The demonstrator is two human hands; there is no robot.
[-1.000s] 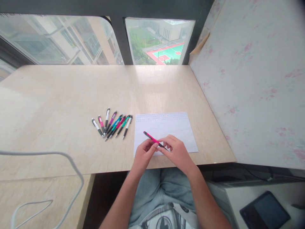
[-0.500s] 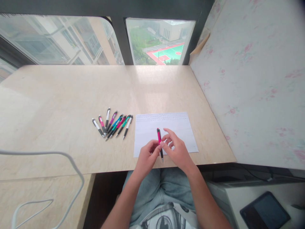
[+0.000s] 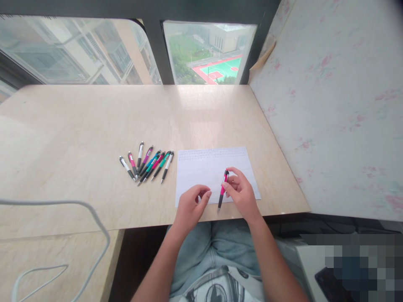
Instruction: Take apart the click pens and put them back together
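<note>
Pink pen (image 3: 223,190) points tip-down over the near edge of the paper (image 3: 201,167), pinched in the right hand (image 3: 243,196) grip. The left hand (image 3: 189,208), loosely curled and empty, has just released it.

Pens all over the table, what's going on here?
A person sits at a beige table by a window. Their right hand holds a pink pen, tip down, over a sheet of paper. The left hand is loosely curled at the paper's near edge, holding nothing. More pens lie fanned out left of the paper.
</note>
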